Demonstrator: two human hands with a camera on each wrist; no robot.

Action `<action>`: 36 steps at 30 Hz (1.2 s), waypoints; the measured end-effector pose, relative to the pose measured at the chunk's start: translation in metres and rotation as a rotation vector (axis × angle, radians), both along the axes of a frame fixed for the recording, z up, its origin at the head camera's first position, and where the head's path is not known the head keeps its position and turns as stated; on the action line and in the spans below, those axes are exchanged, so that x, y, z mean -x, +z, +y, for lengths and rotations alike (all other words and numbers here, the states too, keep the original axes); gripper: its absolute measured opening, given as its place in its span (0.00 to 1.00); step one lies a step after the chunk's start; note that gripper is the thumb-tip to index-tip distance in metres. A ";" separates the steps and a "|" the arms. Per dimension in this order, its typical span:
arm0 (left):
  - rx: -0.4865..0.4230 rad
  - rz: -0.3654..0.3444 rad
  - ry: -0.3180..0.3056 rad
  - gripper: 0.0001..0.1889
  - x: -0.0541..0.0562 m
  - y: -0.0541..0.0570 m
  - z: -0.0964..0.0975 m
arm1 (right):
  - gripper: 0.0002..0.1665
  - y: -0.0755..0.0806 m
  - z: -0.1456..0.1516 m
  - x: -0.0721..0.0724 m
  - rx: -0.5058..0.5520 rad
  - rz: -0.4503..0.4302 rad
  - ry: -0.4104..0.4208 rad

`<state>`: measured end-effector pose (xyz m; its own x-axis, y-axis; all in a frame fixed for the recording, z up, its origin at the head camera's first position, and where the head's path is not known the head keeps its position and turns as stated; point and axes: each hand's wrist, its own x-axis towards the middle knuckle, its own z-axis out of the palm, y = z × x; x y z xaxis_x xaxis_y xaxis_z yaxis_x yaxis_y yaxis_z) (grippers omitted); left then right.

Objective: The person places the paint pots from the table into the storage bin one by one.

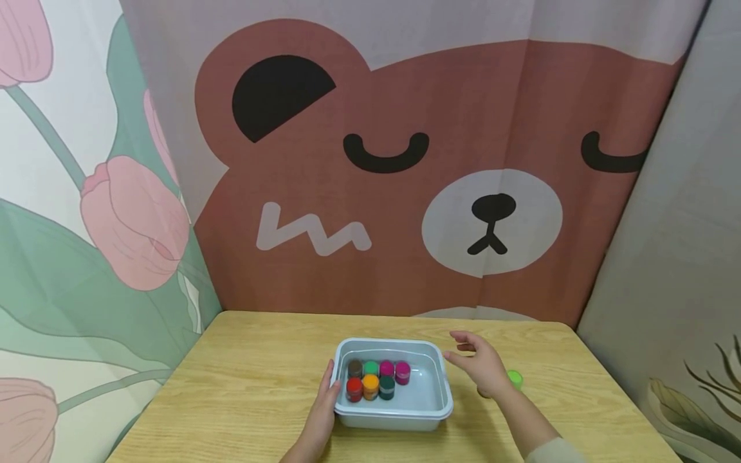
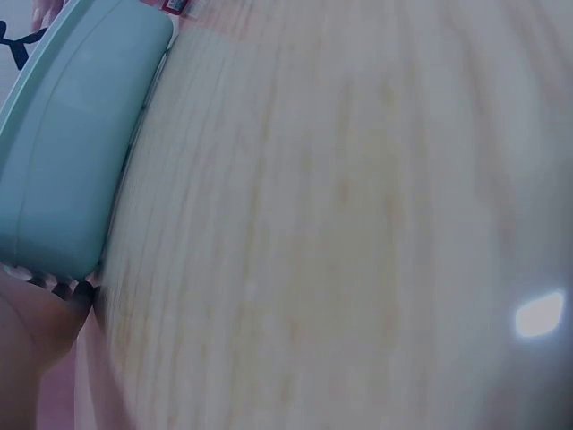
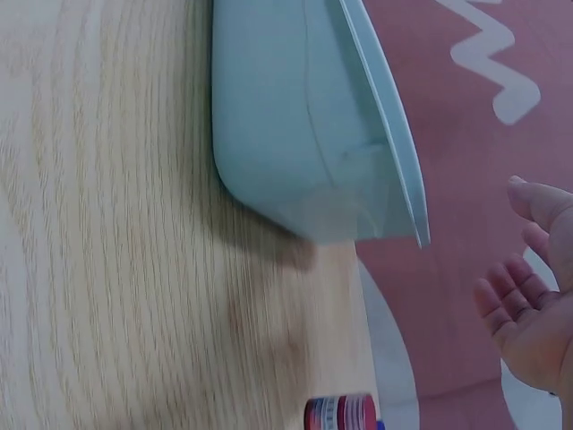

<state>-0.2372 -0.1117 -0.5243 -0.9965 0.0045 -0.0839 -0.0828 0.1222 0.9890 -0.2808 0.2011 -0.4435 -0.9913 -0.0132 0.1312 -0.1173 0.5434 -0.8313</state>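
Note:
A light-blue plastic basin (image 1: 393, 421) stands on the table, its left part holding several small lidded jars. Brown, green and two magenta jars (image 1: 402, 372) form the back row; red, orange (image 1: 370, 386) and dark green ones stand in front. My left hand (image 1: 320, 415) holds the basin's left side, thumb at the rim and fingers along the outer wall. Just beyond the right rim, my right hand (image 1: 479, 366) hovers with fingers spread loosely and nothing between them. A light-green-lidded jar (image 1: 514, 379) shows behind the right wrist.
The wooden table (image 1: 260, 366) ends at a curtain (image 1: 463, 116) printed with a bear. In the right wrist view a red jar (image 3: 340, 413) lies low in the frame, with a bit of blue beside it. A plant-patterned cloth (image 1: 133, 225) hangs at the left.

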 end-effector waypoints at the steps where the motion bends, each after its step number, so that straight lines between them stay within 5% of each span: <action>1: 0.000 0.000 0.002 0.35 0.000 0.000 0.000 | 0.30 0.000 0.003 -0.001 -0.009 0.005 -0.004; 15: -0.002 0.016 0.020 0.34 -0.001 -0.001 0.002 | 0.35 -0.012 0.042 -0.006 -0.044 -0.022 -0.057; 36: -0.015 0.027 0.020 0.33 0.000 -0.001 0.001 | 0.41 -0.054 0.101 -0.002 -0.027 -0.160 -0.154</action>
